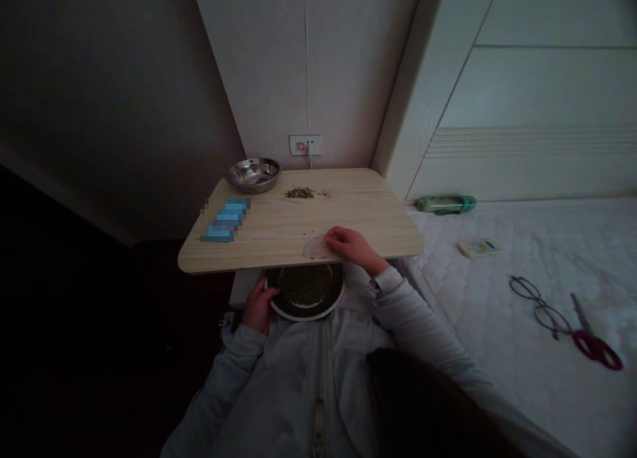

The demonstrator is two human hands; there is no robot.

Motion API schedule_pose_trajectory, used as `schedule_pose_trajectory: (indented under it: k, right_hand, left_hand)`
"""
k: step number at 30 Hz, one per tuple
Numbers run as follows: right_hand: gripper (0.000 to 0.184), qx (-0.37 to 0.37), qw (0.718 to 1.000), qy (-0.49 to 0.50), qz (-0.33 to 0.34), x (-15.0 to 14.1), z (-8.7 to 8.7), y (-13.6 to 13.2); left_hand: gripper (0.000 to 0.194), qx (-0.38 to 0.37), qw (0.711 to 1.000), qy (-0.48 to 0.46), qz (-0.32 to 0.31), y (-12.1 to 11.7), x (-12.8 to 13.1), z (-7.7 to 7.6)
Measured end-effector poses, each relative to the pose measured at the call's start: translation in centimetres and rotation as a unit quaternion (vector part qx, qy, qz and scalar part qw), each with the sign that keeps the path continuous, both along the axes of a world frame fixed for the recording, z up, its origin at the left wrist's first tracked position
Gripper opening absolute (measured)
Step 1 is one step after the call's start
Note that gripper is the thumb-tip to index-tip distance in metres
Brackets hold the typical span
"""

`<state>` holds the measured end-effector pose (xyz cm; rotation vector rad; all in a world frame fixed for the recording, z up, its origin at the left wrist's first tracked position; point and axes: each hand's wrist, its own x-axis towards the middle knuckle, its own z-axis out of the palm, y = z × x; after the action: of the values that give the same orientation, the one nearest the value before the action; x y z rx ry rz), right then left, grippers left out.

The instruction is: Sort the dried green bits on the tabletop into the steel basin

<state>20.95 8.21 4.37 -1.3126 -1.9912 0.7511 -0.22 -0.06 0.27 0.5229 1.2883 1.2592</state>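
My left hand (pixel 259 305) grips the left side of a dark plate (pixel 273 304) with a pale rim, thumb over the edge. The plate sits just below the front edge of the wooden table (pixel 363 212), against my body, with greenish small bits inside. Pinched in my right hand (pixel 348 244) is a thin, clear, curved-edged piece (pixel 315 246), resting on the tabletop at the front edge. A few dark specks lie beside it. Farther back is a small pile of green-brown grains or seeds (pixel 299 192), with paler crumbs to its right.
A steel bowl (pixel 253 176) stands at the table's back left, before a blurred blue phone-like screen (pixel 226 220). On the white bed at right lie a green bottle (pixel 446 204), a pale remote (pixel 478 247), eyeglasses (pixel 541 305) and red-handled scissors (pixel 592 342). A wall socket (pixel 305 145) holds a plug.
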Motion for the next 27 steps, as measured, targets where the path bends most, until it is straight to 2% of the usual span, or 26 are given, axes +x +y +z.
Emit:
schedule_pose_trajectory:
  k: [6,11,13,17,20,27]
  right_hand:
    - [0.022,-0.021,0.999,0.013,0.044,0.1,0.1,-0.1]
    - [0.023,-0.067,0.991,0.075,0.083,0.1,0.2,-0.3]
    - [0.023,-0.067,0.990,0.110,0.056,0.2,0.1,-0.1]
    - [0.016,-0.012,0.980,0.174,-0.094,0.4,-0.1,0.7]
    - [0.013,0.002,0.970,0.167,-0.176,0.3,0.0,1.2]
    - [0.013,0.021,0.974,0.090,-0.205,-0.7,0.3,1.3]
  left_hand:
    - [0.024,-0.003,1.000,0.006,-0.010,0.0,-0.1,-0.1]
    - [0.027,-0.009,1.000,0.002,-0.001,0.0,0.0,-0.1]
    - [0.028,-0.004,1.000,-0.004,0.000,0.0,0.0,-0.1]
    - [0.029,0.003,1.000,-0.013,-0.003,0.1,0.0,-0.3]
    - [0.029,0.002,1.000,-0.016,-0.002,0.1,0.0,-0.2]
    - [0.028,0.001,1.000,-0.002,-0.005,-0.1,0.1,0.1]
